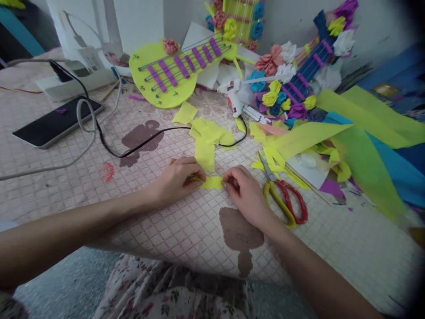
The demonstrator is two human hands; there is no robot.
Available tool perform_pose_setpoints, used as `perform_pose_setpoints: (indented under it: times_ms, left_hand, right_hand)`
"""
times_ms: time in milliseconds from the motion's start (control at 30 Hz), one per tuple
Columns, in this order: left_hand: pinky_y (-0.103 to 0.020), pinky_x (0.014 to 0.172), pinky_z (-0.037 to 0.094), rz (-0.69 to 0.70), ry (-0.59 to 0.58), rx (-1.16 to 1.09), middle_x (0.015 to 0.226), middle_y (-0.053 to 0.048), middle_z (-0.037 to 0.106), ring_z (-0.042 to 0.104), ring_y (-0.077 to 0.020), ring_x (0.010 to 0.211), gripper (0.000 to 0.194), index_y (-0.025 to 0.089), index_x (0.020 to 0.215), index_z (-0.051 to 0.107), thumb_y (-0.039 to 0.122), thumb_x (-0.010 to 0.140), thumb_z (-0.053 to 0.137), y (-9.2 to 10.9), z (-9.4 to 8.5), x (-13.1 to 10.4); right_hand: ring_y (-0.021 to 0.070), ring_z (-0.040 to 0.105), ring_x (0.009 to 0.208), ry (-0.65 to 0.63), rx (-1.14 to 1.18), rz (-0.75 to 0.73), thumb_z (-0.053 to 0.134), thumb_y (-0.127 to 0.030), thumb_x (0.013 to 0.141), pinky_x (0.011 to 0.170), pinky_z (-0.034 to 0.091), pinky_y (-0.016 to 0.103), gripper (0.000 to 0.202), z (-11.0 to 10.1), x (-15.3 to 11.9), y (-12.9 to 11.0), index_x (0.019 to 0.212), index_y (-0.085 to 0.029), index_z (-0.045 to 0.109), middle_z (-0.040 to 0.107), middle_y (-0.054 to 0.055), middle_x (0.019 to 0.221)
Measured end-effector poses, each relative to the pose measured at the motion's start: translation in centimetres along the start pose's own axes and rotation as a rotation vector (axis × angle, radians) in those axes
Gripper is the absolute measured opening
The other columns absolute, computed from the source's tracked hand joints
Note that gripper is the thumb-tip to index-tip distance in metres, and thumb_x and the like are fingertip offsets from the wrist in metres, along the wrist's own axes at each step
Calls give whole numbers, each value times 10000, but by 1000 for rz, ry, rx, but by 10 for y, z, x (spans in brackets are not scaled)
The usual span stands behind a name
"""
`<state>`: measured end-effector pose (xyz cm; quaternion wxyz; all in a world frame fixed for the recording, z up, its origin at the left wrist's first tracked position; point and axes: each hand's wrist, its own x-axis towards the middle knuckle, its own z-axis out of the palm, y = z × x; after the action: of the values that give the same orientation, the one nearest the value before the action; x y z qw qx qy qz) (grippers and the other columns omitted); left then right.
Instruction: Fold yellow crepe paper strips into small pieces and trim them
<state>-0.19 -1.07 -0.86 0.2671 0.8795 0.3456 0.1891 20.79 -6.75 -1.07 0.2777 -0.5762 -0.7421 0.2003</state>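
In the head view, a small yellow strip (pixel 212 182) lay level between the two hands, low over the quilted tablecloth (pixel 186 230). The left hand (pixel 183 178) pinched its left end between thumb and curled fingers, and the right hand (pixel 246 191) pinched the right end the same way, so only the strip's middle showed. Just beyond it lay a pile of yellow pieces (pixel 206 133). The scissors (pixel 286 201) rested beside the right hand, and the glue gun (pixel 235 98) stood beyond the pile.
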Motion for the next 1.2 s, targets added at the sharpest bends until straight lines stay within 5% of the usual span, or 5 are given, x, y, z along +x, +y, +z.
perform_pose_setpoints:
  times_ms: [200, 433, 733, 1033, 1200]
  left_hand:
    - [-330, 801, 415, 30, 13, -20, 926, -49, 632, 567, -190, 906, 144, 174, 879, 645, 160, 864, 503, -2, -1, -2]
    - [-399, 879, 390, 44, 33, 62, 1004, -58, 603, 543, -241, 990, 218, 186, 946, 630, 285, 766, 702, -4, 1, -8]
    - [-349, 835, 419, 134, 35, 124, 948, -55, 611, 562, -192, 901, 143, 176, 945, 632, 225, 920, 499, -3, -1, -7]
    - [-354, 821, 414, 126, 75, 141, 948, -48, 615, 566, -206, 910, 108, 165, 927, 620, 244, 858, 594, -3, 2, -8]
    - [-352, 804, 403, 149, 81, 149, 941, -41, 619, 564, -197, 901, 80, 171, 905, 621, 196, 883, 549, -2, 3, -8]
  right_hand:
    - [173, 540, 816, -28, -4, -51, 495, -80, 829, 702, 460, 318, 173, -3, -3, 1, 921, -225, 519, 520, 48, 946]
    - [197, 575, 912, -125, -75, -140, 565, -210, 869, 712, 506, 329, 160, -7, -5, 5, 1028, -227, 554, 515, 81, 1089]
    - [209, 586, 957, -94, -133, -201, 519, -221, 904, 743, 514, 341, 124, -7, -3, 8, 1016, -222, 571, 562, 84, 1077]
    - [193, 586, 941, -32, -152, -268, 501, -156, 904, 763, 513, 329, 126, -2, -3, 8, 960, -204, 603, 577, 77, 1014]
    - [192, 587, 944, 0, -151, -277, 527, -154, 889, 754, 517, 328, 219, -3, -3, 9, 1092, -214, 581, 561, 85, 1081]
